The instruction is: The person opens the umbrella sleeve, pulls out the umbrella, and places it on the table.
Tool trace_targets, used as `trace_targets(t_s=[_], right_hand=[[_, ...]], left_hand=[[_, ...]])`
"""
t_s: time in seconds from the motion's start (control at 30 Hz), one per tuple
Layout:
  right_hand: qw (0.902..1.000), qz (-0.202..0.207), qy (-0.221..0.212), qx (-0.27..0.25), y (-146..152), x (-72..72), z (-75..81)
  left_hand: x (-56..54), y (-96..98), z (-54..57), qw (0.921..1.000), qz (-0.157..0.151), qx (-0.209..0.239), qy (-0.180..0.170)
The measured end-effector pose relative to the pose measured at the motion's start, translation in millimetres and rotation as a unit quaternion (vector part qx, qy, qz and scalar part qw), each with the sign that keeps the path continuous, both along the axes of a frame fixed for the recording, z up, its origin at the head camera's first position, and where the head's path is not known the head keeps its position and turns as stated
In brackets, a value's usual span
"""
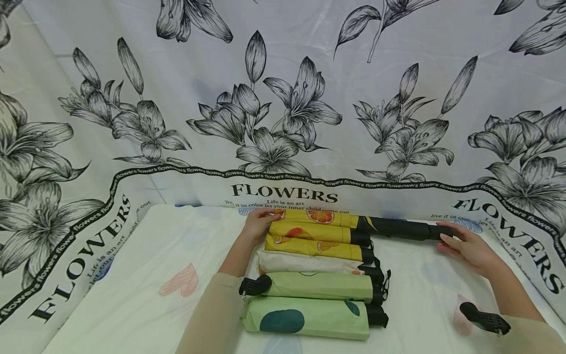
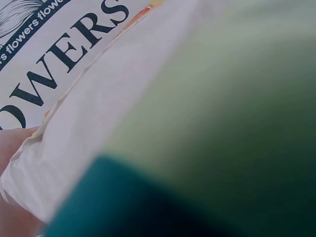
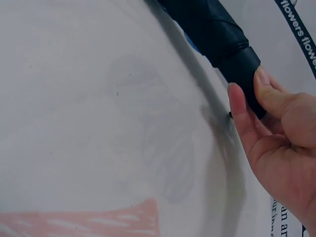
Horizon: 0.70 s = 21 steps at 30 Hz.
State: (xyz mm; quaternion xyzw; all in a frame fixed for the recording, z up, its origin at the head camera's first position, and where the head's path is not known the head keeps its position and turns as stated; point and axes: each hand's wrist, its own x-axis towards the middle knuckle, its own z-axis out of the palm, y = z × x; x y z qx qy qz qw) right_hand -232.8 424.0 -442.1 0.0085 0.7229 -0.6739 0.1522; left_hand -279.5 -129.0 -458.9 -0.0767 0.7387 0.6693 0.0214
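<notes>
The left arm was stretched forward along the left side of the row, its beige sleeve [image 1: 212, 314] cut off by the lower edge. The left hand [image 1: 256, 227] bent toward the right at the far end, with its fingertips on the left end of the farthest yellow umbrella [image 1: 340, 218]. Whether it pinched this end or only touched it, I could not tell.

The right arm leaned inward from the lower right corner. The right hand [image 1: 470, 250] pinched the end of a black handle [image 1: 434, 232], the thumb on one side and a finger on the other; the remaining fingers were partly hidden behind.

The handle continued into a black section [image 1: 393, 228], in line with the farthest yellow umbrella — if they were one piece or two, it was not clear.

Nearer to the person, two more yellow umbrellas [image 1: 329, 235], a cream umbrella [image 1: 305, 261] and two green umbrellas [image 1: 323, 286] lay side by side on the white sheet [image 1: 424, 295].

In the left wrist view the green fabric was large and blurred, with a dark teal shape, and only a little of the left hand showed — the cream umbrella covered most of it.
</notes>
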Motion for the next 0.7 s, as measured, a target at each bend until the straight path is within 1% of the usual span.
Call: trace_targets(t_s=[0.03, 0.07, 0.17, 0.3, 0.4, 0.57, 0.7], right_hand=[[1.0, 0.0, 0.0, -0.001, 1.6, 0.7, -0.5], [1.0, 0.0, 0.001, -0.003, 3.0, 1.1, -1.0], [1.0, -0.003, 0.003, 0.005, 6.6, 2.1, -1.1], [1.0, -0.005, 0.005, 0.0, 10.6, 2.4, -0.7], [0.9999, -0.006, -0.003, -0.011, 13.1, 2.1, -0.7], [0.9989, -0.02, -0.02, -0.036, 18.0, 3.1, -2.1], [0.9976, -0.027, -0.019, -0.061, 19.5, 2.8, -7.4]], left_hand=[[-2.1, -0.2, -4.2, 1.0, 0.004, -0.002, 0.001], [-2.7, -0.3, -4.9, 1.0, 0.006, -0.003, -0.001], [-2.4, -0.3, -4.8, 1.0, 0.005, -0.005, -0.001], [-1.1, 0.0, -3.5, 1.0, 0.005, -0.008, -0.002], [-0.4, 0.7, -2.3, 0.9999, 0.006, -0.008, -0.002], [-0.2, 2.5, 0.2, 1.0, 0.001, 0.005, -0.001], [-0.4, 1.7, 0.7, 1.0, 0.003, 0.003, -0.005]])
